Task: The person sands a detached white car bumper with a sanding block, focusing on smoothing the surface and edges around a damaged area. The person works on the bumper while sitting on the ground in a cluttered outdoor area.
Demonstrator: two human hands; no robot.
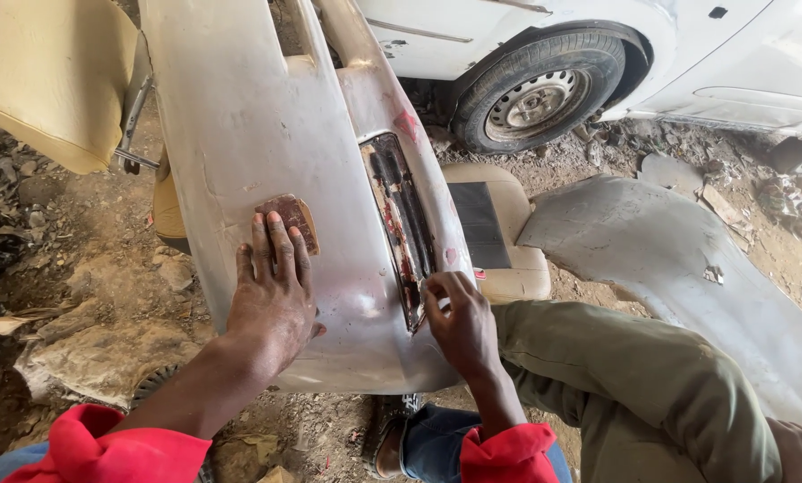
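Head view looks down over my arms onto a grey car bumper [267,125] lying across my lap and the dirt ground [106,268]. Its long axis runs away from me, from near my knees up toward the top edge of the picture, leaning slightly left as it goes. A rusty rectangular recess [403,228] in it runs along the same line, just right of the middle.

My left hand [271,300] lies flat on the bumper, palm down, fingers stretched forward and close together, pressing a brown piece of sandpaper [292,219] against the surface; the hand is open, not clenched around anything. Only the far part of the sandpaper shows past my fingertips, the rest is under them. My right hand [459,326] rests at the near end of the recess with its fingers curled onto the edge; whether it pinches anything there I cannot tell. Both wrists come out of red cuffs.

The bumper's far end is cut off by the frame, and its near end is partly hidden behind my hands. Beyond it stands a white car [687,54] with a wheel [539,89], and a beige seat cushion [499,224] lies on the ground under the bumper's right side.
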